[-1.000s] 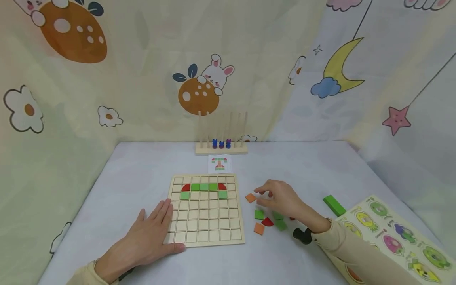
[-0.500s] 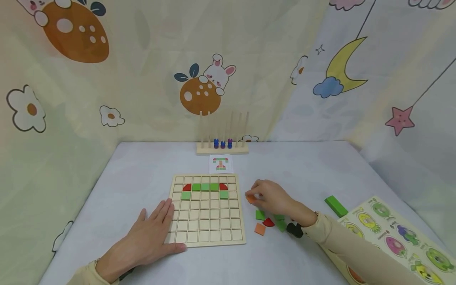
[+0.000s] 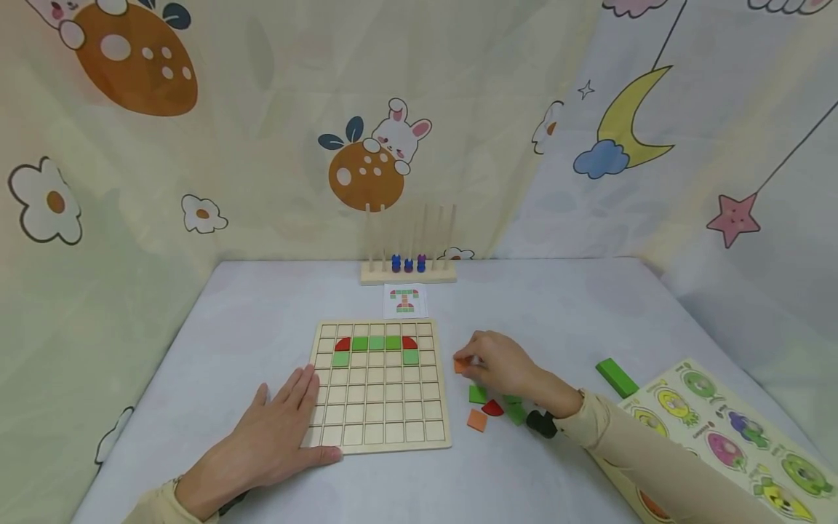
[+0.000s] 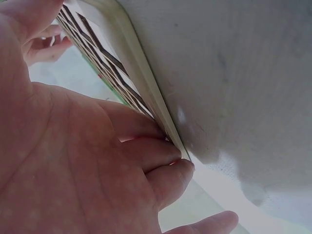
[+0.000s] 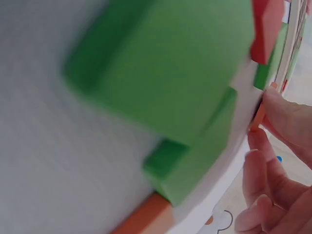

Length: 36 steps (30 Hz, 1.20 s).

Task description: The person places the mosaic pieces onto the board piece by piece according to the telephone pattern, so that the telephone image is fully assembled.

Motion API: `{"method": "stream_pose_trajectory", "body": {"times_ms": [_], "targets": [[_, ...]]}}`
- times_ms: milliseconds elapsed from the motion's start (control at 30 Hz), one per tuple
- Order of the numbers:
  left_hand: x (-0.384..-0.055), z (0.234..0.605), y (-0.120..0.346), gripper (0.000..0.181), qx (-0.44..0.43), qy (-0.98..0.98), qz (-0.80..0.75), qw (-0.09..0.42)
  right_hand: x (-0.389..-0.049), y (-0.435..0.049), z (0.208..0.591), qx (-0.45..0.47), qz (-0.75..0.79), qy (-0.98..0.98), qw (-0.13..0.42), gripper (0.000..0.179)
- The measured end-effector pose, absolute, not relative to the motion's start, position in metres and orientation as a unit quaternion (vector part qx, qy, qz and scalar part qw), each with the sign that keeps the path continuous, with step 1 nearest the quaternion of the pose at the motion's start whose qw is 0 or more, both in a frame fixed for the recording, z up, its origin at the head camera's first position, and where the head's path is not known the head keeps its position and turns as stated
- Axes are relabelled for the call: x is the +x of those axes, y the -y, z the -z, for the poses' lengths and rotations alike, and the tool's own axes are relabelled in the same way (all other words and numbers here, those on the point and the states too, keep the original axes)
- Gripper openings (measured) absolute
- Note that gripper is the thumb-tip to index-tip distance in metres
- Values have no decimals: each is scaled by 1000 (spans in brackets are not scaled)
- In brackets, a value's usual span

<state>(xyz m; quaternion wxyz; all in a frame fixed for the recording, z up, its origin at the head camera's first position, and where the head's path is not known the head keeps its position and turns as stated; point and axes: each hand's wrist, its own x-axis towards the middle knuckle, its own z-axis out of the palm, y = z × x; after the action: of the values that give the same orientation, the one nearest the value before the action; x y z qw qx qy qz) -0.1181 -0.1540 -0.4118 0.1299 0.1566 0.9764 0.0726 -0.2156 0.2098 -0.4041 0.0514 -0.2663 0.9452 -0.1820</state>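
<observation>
A wooden grid board point(image 3: 364, 415) lies on the table, with red quarter-round and green square tiles along its upper rows. My left hand point(image 3: 271, 429) rests flat at its left side, fingers straight against the edge and thumb at the near corner; the left wrist view shows the fingertips on the board's rim point(image 4: 146, 80). To the right of the board, my right hand point(image 3: 504, 362) pinches an orange square tile point(image 3: 461, 364) between thumb and index finger. Just nearer lie loose green tiles point(image 3: 478, 394), a red quarter-round tile point(image 3: 493, 408) and a second orange tile point(image 3: 477, 420).
Behind the board lie a pattern card point(image 3: 405, 301) and a wooden peg stand point(image 3: 407, 274) with blue beads. On the right are a green block point(image 3: 617, 378) and a fruit picture board point(image 3: 713, 429), partly under my right sleeve. A patterned cloth hangs behind the table.
My right hand came down slightly left onto the orange tile, and its parted thumb and index finger closed on it. The left hand stayed at the board.
</observation>
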Motion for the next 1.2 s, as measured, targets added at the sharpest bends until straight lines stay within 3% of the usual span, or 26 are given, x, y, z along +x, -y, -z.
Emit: {"method": "stream_pose_trajectory", "body": {"times_ms": [300,667,1200], "targets": [[-118,411,155,124,154,-977,-71,132,-213,-198,391,-287,209,-934,51,24],[-118,412,155,124,154,-976,-73,134,-221,-139,380,-346,204,-914,58,23],[-117,410,154,125,153,-976,-73,137,-240,-83,396,-348,153,-924,35,16]]}}
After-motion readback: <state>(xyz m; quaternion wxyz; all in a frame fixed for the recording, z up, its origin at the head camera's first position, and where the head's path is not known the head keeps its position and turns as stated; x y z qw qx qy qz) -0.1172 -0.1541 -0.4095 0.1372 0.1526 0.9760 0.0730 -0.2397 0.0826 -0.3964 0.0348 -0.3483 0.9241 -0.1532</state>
